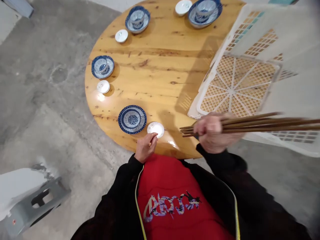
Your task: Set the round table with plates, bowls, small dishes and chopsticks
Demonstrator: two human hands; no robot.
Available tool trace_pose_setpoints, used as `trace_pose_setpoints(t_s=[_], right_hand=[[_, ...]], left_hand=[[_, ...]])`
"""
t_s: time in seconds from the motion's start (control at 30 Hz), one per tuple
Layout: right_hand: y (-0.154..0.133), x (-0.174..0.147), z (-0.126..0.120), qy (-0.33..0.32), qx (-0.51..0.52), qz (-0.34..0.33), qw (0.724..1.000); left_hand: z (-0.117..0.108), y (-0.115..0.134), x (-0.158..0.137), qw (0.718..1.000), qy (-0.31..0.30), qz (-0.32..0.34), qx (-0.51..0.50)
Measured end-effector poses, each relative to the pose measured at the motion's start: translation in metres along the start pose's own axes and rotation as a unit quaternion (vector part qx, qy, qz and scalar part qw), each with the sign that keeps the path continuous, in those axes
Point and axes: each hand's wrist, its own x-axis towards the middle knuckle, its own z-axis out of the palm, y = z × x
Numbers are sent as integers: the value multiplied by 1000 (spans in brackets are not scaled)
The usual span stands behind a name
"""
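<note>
My left hand point(146, 146) is at the near edge of the table, thumb and fingers pinched on the near rim of a small white dish point(155, 128). Just left of that dish sits a blue-and-white patterned bowl on a plate point(132, 119), seen from above. Held level over the table's near right edge is a bundle of several brown chopsticks point(260, 124), with my right hand point(211, 131) closed round it, slightly blurred. Their thin tips point left toward the white dish, apart from it, while the other ends reach past the right border of the view.
A white plastic basket point(231, 90) lies tilted on the right of the wooden table point(150, 76). Blue-and-white bowls on plates point(103, 66) and small white dishes point(103, 86) line the far and left edges. A grey plastic stool point(37, 203) stands on the floor at lower left.
</note>
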Motion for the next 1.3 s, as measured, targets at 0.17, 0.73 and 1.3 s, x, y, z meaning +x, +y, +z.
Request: trace_pose_setpoints(t_s=[0.17, 0.73, 1.3], right_hand=[[60, -63, 33, -29, -91, 7, 995], [58, -80, 34, 104, -69, 94, 988], [21, -109, 98, -63, 96, 405, 907]], left_hand=[[-10, -14, -14, 998, 39, -38, -18], [-15, -26, -10, 993, -110, -19, 22], [-27, -16, -4, 775, -388, -201, -457]])
